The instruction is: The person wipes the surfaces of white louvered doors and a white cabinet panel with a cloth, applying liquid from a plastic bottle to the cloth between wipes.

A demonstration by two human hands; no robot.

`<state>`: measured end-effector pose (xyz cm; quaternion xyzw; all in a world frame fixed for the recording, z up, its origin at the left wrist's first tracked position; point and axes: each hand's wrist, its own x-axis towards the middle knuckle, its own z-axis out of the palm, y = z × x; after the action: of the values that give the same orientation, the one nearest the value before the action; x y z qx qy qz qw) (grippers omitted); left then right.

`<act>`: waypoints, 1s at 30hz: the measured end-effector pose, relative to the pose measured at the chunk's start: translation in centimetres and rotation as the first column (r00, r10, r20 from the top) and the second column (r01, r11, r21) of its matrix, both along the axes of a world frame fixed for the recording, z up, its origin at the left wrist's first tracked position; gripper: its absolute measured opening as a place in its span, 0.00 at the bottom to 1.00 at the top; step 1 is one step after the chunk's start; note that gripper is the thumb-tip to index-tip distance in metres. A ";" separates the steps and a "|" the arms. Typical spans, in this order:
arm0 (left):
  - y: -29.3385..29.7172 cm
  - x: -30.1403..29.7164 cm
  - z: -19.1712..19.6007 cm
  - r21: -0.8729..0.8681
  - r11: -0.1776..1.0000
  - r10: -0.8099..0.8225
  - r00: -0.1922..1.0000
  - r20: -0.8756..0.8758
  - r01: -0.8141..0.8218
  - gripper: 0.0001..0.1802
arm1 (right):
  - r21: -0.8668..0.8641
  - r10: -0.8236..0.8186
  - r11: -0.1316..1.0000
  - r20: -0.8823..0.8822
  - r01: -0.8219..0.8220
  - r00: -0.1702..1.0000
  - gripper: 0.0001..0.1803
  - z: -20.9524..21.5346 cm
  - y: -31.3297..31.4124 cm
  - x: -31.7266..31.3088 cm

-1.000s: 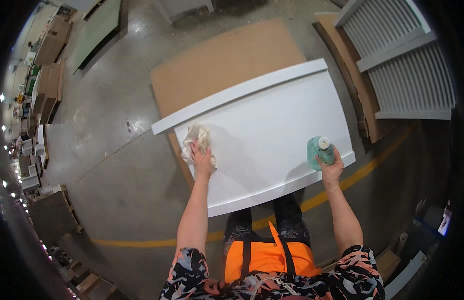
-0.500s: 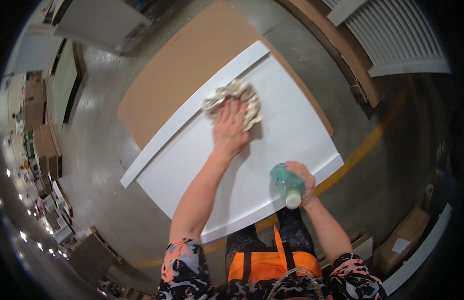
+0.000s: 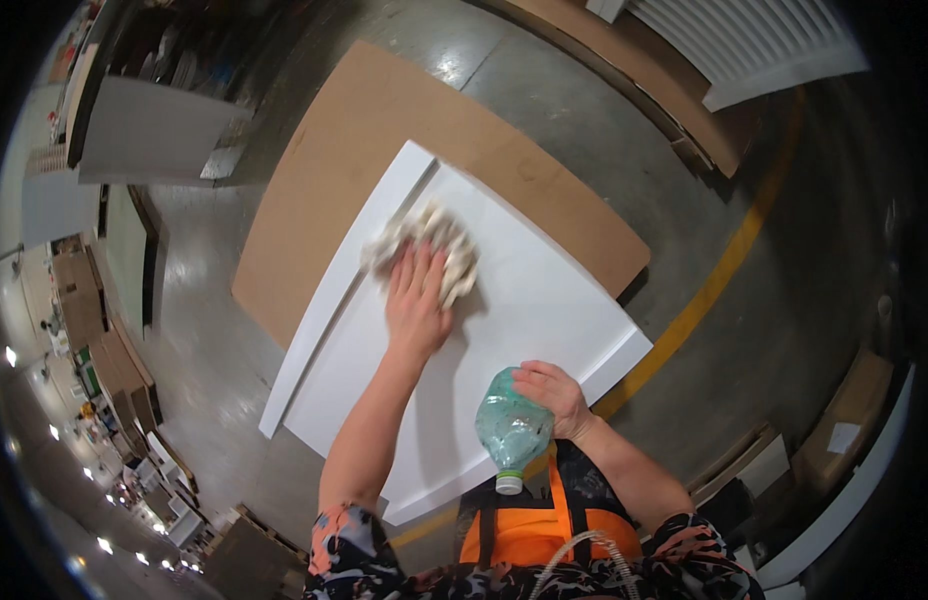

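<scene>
left hand: laid over a crumpled cream rag, fingers stretched out and only slightly apart
rag: on the white panel, up by its raised left strip
right hand: holding a greenish see-through bottle, thumb's hidden so can't tell there
bottle: cap end toward the orange apron

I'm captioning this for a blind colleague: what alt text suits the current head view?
A person's left hand lies on a crumpled cream cloth on a white panel, while the right hand holds a translucent green bottle, white cap toward the body. The panel partly covers a brown board; a grey floor with a yellow line surrounds them.
</scene>
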<state>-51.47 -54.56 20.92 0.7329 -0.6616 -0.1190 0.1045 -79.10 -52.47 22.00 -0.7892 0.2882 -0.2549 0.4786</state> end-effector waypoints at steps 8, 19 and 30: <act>-8.2 0.1 0.5 -0.076 0.994 -0.067 0.996 0.063 0.072 0.42 | -0.012 0.036 0.999 0.013 -0.036 0.999 0.20 0.4 0.1 0.6; -2.9 0.6 1.1 0.044 0.991 -0.130 0.990 0.055 0.128 0.42 | 0.004 0.009 1.000 0.010 -0.009 1.000 0.21 0.4 0.1 0.3; 3.3 0.5 1.1 0.086 0.996 -0.015 0.997 -0.076 0.022 0.42 | 0.003 -0.014 1.000 0.025 0.014 1.000 0.20 0.5 0.2 0.1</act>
<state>-50.99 -51.30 21.98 0.7256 -0.6582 -0.1760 0.0964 -79.03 -52.31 22.47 -0.7833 0.2882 -0.2678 0.4813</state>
